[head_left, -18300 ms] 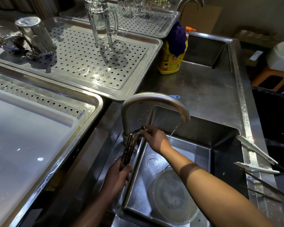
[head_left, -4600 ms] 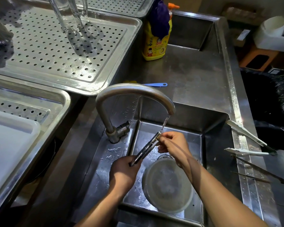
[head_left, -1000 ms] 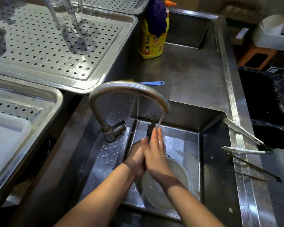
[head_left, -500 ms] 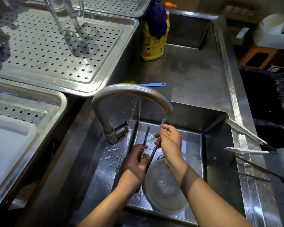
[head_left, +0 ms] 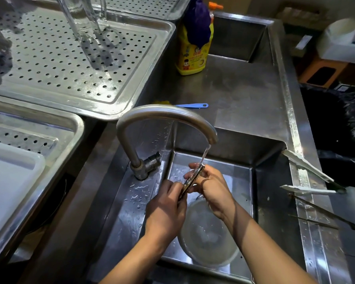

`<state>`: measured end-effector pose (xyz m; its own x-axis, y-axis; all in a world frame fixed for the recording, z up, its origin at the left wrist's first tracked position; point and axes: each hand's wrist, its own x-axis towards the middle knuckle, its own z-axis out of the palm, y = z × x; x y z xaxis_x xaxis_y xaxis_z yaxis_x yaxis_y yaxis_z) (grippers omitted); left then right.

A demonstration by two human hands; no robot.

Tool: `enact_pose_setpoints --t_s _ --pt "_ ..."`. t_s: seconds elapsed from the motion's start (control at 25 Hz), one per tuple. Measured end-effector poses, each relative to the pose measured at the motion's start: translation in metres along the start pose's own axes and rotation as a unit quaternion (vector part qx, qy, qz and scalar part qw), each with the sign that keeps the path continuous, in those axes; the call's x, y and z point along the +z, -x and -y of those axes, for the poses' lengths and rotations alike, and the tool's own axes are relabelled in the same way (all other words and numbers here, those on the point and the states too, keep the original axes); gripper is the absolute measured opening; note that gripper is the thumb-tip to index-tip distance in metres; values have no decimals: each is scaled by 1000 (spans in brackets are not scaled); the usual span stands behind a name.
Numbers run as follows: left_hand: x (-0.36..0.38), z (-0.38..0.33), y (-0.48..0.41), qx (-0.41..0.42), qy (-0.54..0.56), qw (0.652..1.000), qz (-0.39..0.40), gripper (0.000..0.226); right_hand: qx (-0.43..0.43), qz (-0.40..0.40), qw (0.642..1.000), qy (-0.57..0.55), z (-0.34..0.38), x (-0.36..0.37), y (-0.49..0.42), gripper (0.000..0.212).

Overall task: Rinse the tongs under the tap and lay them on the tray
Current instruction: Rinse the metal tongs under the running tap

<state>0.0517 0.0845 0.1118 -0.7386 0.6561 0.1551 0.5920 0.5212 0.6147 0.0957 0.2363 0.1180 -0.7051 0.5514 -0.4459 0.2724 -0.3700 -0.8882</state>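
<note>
A pair of slim metal tongs [head_left: 193, 179] slants up to the right over the sink, arms pressed together, its upper tip in the water stream falling from the curved tap [head_left: 164, 117]. My left hand [head_left: 166, 206] grips the lower end of the tongs. My right hand [head_left: 210, 186] pinches the upper part, fingers curled round it just below the stream. The perforated steel tray [head_left: 55, 64] lies at the upper left, with a tall glass standing on it.
A clear bowl [head_left: 208, 234] sits in the sink basin [head_left: 260, 201] under my wrists. White tongs [head_left: 307, 177] and thin metal tongs [head_left: 324, 215] lie on the right ledge. A yellow detergent bottle [head_left: 193, 50] and blue tool [head_left: 193, 105] are behind the tap. A second tray [head_left: 35, 144] holds a white board.
The tongs' arms, spread apart half a second ago, are now pressed together. Both hands have shifted slightly, and the tip sits right under the stream.
</note>
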Motion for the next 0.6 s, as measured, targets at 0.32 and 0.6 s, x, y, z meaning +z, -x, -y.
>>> enact_pose_setpoints --t_s 0.32,0.6 --pt "-1 7 -2 -65 55 996 18 7 1 -1 999 -32 5 2 -7 23" --pt "13 -8 -31 -308 449 802 248 43 -25 -59 995 -77 8 -9 10 39"
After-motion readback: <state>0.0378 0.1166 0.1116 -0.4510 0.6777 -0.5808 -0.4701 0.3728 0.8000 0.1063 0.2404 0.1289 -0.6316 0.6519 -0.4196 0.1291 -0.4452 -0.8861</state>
